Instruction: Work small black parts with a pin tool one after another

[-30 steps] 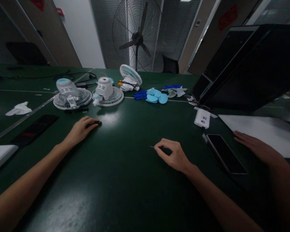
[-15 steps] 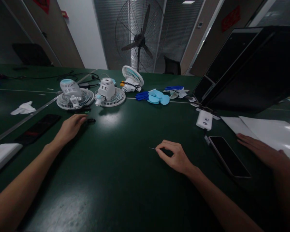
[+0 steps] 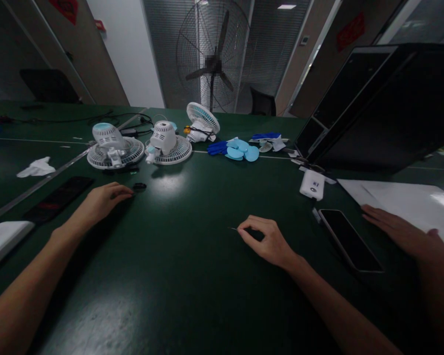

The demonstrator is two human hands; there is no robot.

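My right hand [image 3: 264,240] rests on the green table [image 3: 185,281] with thumb and forefinger closed. A thin pointed metal tool [image 3: 233,228] sticks out to the left from this pinch; the rest of it is hidden by the fingers. Over on the left, my left hand [image 3: 105,203] hovers low with its fingers stretched forward and the thumb slightly apart, and I see nothing between them. Just beyond its fingertips lies a small black piece [image 3: 139,186], apart from the hand. Behind it are two white fans [image 3: 114,150] lying face down.
Another person's hand [image 3: 399,229] lies beside white sheets [image 3: 403,192] at the right. Near it are a phone [image 3: 350,241] and a white box [image 3: 313,185]. Light-blue fan blades [image 3: 242,149] and blue gloves [image 3: 217,147] lie further back. Another phone [image 3: 59,197] is at left.
My left hand has drawn back slightly toward me and to the left, away from the small black piece. My right hand has hardly moved. The white sheets at right have shifted.
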